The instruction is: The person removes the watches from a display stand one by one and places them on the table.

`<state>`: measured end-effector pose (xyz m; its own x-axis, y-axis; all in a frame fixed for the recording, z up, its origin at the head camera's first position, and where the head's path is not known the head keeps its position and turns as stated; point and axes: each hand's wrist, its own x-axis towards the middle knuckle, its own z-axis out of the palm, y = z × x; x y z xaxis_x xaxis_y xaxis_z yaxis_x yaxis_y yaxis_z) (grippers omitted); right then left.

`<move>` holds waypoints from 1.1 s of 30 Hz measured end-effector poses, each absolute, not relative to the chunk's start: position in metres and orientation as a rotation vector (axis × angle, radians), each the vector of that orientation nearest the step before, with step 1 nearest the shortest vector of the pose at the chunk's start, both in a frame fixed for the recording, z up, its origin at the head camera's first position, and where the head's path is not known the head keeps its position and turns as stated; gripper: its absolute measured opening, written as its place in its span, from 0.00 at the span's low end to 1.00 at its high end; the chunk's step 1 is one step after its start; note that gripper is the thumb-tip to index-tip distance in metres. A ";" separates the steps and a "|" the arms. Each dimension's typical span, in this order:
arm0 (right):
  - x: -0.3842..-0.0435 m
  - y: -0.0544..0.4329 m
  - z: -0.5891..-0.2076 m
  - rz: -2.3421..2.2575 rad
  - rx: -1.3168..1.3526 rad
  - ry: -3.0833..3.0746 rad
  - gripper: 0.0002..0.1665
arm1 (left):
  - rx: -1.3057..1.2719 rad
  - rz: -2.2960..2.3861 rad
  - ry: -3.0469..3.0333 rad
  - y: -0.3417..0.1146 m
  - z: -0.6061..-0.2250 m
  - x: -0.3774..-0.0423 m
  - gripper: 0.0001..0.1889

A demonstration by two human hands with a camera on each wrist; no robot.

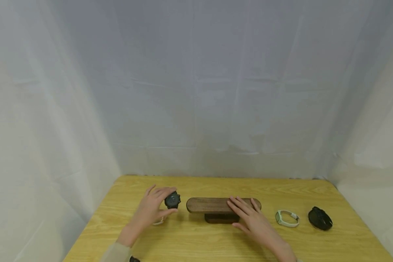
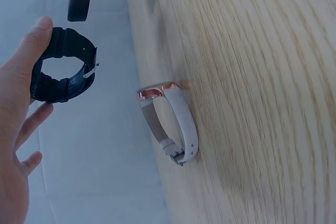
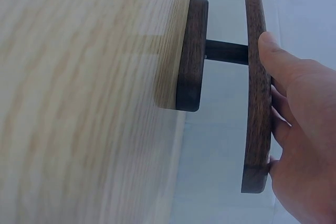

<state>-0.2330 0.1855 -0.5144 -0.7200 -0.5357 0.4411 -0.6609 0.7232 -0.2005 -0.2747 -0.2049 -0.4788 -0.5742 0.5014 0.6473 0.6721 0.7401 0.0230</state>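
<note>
A black wristwatch [image 1: 172,200], its strap closed in a loop, is pinched between the thumb and fingers of my left hand [image 1: 150,206]. It is held up off the table, just left of a dark wooden T-shaped watch stand [image 1: 209,206]. My right hand [image 1: 253,220] rests on the right part of the stand's top bar, fingers stretched over it; in the right wrist view the thumb lies against the bar [image 3: 257,114]. Below the left hand, a watch with a pale strap and rose-gold case [image 2: 181,119] stands on the table, mostly hidden by that hand in the head view.
On the wooden table [image 1: 183,243], right of the stand, lie a pale green-strapped watch [image 1: 288,219] and a chunky black watch [image 1: 320,218]. A small dark object [image 1: 134,259] shows at the front edge by the left sleeve. Pale curtains [image 1: 196,109] enclose the table's back and sides.
</note>
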 end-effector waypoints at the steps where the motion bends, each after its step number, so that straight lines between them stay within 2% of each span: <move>1: -0.233 0.186 -0.514 0.498 0.928 -2.577 0.43 | -0.878 -0.350 -2.309 -0.206 -0.478 -0.274 0.41; 13: -0.232 0.185 -0.513 0.478 0.946 -2.524 0.44 | -0.834 -0.346 -2.338 -0.227 -0.476 -0.268 0.39; 33: -0.230 0.185 -0.511 0.509 0.946 -2.542 0.43 | -0.755 -0.370 -2.309 -0.265 -0.479 -0.259 0.41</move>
<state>-0.2300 0.1852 -0.5112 -0.7012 -0.5403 0.4652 -0.6778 0.7077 -0.1996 -0.2590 -0.2651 -0.4787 -0.6071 0.4173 0.6762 0.6077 0.7921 0.0568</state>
